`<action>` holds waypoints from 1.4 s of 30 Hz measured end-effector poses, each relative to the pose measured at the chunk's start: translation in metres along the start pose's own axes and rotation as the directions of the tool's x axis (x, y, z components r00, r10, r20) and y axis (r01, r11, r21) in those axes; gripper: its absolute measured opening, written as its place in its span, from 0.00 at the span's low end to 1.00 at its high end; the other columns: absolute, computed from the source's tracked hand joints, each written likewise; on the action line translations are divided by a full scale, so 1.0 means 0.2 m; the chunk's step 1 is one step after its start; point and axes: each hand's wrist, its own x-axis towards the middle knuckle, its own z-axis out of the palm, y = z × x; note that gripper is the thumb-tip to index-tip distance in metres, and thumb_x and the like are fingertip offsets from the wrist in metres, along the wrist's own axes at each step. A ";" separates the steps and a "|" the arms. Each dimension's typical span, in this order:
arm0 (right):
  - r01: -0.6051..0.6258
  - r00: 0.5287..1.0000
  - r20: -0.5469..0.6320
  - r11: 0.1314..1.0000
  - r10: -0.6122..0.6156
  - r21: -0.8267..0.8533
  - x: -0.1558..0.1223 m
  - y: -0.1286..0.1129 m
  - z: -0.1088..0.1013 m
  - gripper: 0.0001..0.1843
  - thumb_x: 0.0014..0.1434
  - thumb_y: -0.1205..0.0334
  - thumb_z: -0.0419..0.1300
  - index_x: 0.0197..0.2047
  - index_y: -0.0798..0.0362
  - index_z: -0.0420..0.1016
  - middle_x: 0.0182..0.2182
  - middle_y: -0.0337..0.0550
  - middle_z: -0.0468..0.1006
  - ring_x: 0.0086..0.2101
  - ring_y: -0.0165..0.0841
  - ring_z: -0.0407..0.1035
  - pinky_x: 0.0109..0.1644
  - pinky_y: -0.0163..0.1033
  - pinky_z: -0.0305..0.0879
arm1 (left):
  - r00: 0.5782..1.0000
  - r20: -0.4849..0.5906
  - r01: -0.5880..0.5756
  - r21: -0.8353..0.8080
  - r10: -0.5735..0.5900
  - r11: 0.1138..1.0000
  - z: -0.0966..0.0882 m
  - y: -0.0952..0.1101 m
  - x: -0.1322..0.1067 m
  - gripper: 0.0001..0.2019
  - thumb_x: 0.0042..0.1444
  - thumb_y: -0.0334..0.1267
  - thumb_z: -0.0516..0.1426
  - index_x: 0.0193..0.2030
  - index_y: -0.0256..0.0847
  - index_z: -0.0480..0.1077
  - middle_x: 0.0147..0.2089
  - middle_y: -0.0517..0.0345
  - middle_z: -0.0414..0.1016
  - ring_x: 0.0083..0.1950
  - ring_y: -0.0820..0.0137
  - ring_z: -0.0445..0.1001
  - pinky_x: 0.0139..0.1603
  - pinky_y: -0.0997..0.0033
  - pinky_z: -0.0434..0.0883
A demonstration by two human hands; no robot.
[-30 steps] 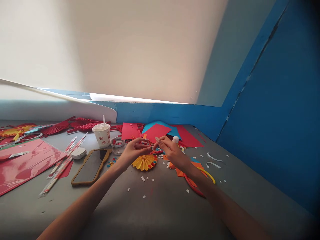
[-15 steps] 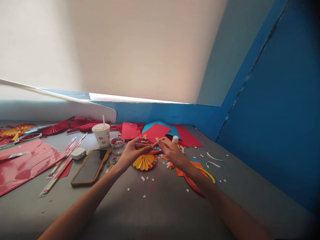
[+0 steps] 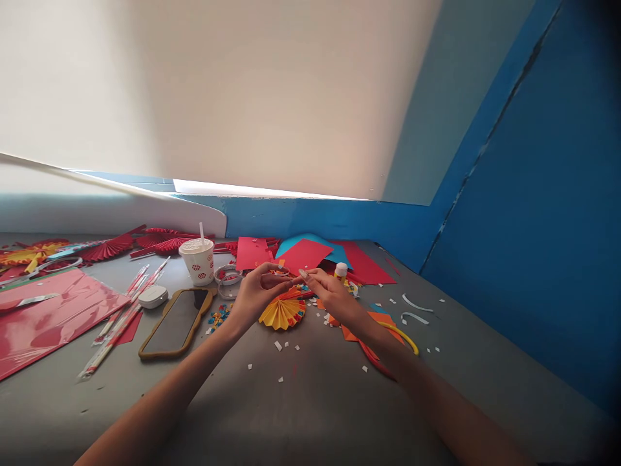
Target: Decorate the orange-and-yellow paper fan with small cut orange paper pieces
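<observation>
My left hand (image 3: pixel 253 296) and my right hand (image 3: pixel 336 298) meet at the fingertips over the grey table. Thumb and fingers are pinched together on both. Whatever lies between the fingertips is too small to make out. Just below them rests a yellow pleated paper fan (image 3: pixel 280 314) with small red and blue bits along its right edge. Behind my right hand stands a glue stick (image 3: pixel 341 270) with a white cap, partly hidden. White paper scraps (image 3: pixel 278 345) are scattered around the fan, and a little heap of coloured paper bits (image 3: pixel 220 317) lies beside my left wrist.
To the left are a phone (image 3: pixel 173 325), a white earbud case (image 3: pixel 153 296), a lidded cup with a straw (image 3: pixel 196 262), wrapped sticks (image 3: pixel 114 333) and a red plastic-covered pack (image 3: pixel 53 317). Red paper sheets (image 3: pixel 371 265) lie behind; a yellow-and-red ring (image 3: pixel 410 340) sits under my right forearm.
My fingertips have drawn slightly closer together, the right hand's fingers now lying flatter against the left's. The things on the table stay where they were.
</observation>
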 end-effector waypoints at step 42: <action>-0.159 0.981 0.132 0.977 0.140 0.142 -0.03 -0.06 0.01 0.17 0.67 0.52 0.55 0.50 0.54 0.73 0.55 0.48 0.72 0.54 0.42 0.67 0.58 0.55 0.60 | 0.967 -0.017 -0.197 0.577 0.253 0.792 0.01 -0.02 0.00 0.06 0.54 0.30 0.59 0.37 0.43 0.67 0.35 0.57 0.83 0.37 0.64 0.81 0.37 0.70 0.74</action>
